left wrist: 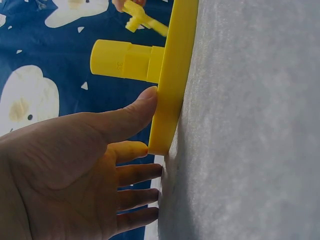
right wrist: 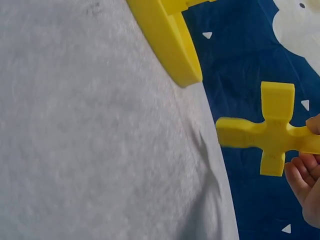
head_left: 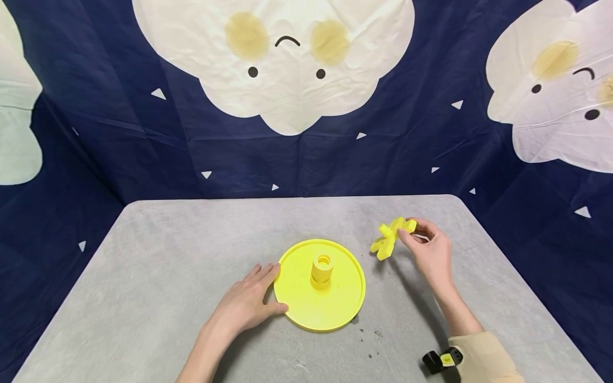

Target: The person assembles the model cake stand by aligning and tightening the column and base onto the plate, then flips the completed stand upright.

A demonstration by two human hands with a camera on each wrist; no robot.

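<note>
A yellow round plate (head_left: 299, 306) with a low raised rim lies flat on the table. From its middle rises an upright yellow post (head_left: 321, 273), hollow at the top. My left hand (head_left: 246, 303) rests at the plate's left edge, thumb and forefinger touching the rim and the other fingers extended beside it. To the right, above the table, my right hand (head_left: 433, 255) pinches one arm of a yellow cross-shaped piece (right wrist: 275, 135). In the head view a short stub sticks out from the middle of that cross. The cross and the plate are apart.
The grey table (head_left: 191, 250) reaches back to a dark blue cloth (head_left: 119, 133) printed with white clouds. Small dark specks (head_left: 375, 334) dot the table right of the plate. A black device (head_left: 442, 360) sits by the right sleeve (head_left: 483, 359).
</note>
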